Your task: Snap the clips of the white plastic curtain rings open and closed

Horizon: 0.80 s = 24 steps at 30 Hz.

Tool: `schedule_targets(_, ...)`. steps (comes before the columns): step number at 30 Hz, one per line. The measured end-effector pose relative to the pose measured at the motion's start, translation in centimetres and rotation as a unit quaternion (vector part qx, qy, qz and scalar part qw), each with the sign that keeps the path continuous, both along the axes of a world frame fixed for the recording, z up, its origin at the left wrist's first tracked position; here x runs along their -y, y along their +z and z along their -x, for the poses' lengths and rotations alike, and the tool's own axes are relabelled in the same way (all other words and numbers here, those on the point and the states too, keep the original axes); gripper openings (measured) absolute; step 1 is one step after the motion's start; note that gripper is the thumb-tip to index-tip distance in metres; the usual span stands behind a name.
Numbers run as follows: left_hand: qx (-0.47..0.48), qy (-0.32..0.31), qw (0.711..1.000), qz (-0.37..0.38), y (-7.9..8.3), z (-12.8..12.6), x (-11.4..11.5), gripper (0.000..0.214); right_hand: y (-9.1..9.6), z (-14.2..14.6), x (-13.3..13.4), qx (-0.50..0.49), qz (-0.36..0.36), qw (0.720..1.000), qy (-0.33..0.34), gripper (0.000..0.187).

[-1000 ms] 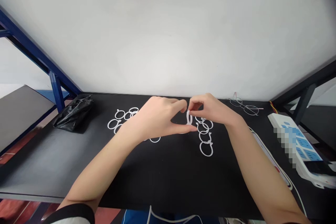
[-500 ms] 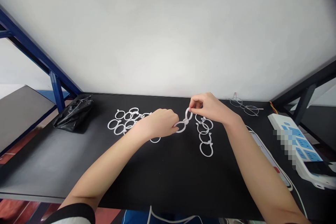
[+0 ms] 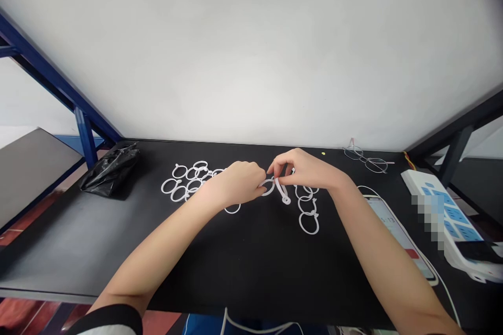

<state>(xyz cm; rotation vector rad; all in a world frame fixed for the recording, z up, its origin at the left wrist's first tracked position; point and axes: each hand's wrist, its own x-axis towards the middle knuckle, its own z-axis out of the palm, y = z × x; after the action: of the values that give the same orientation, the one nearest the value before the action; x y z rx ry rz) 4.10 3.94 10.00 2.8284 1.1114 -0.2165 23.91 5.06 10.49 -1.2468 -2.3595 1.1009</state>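
My left hand (image 3: pixel 240 183) is closed over the table, thumb and fingers pinching a white plastic curtain ring (image 3: pixel 270 193) at its left side. Close beside it, my right hand (image 3: pixel 301 170) pinches a second curtain ring (image 3: pixel 282 191), which is tilted, its small eyelet end pointing down and toward me. The fingers partly hide where these two rings meet, so I cannot tell whether they are linked. Several loose white rings (image 3: pixel 170 192) lie in a cluster left of my left hand. Under and in front of my right hand, other rings (image 3: pixel 309 233) overlap in a row.
A black plastic bag (image 3: pixel 112 170) lies at the table's left. To the right are eyeglasses (image 3: pixel 364 159), a phone (image 3: pixel 408 251) with a white cable, and a white power strip (image 3: pixel 451 214). A yellow speck (image 3: pixel 323 153) sits near the wall. The black table (image 3: pixel 243 267) has metal framing on both sides.
My right hand has moved left and slightly down, toward my left hand. Its ring has swung from upward to hanging down toward me. My left hand is nearly still.
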Motion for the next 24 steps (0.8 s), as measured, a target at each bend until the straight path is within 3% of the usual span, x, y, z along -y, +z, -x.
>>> schedule_targets(8,0.029,0.02,0.999,-0.028,0.1,-0.1,-0.2,0.034,-1.4,-0.1,-0.9,0.117,0.015,0.993,0.011,0.005)
schedule_targets(13,0.027,0.026,0.999,-0.036,0.2,0.0,-0.2,0.032,-3.2,-0.9,-2.2,0.274,0.088,0.957,-0.048,0.008)
schedule_targets(20,0.034,0.024,0.998,-0.038,0.0,0.1,-0.3,0.028,-3.5,-1.9,-2.5,0.22,0.047,0.973,-0.041,0.007)
schedule_targets(24,0.098,0.005,0.992,-0.078,0.3,0.0,-0.5,0.021,-2.6,-2.2,-2.4,0.109,0.027,0.992,-0.048,0.008)
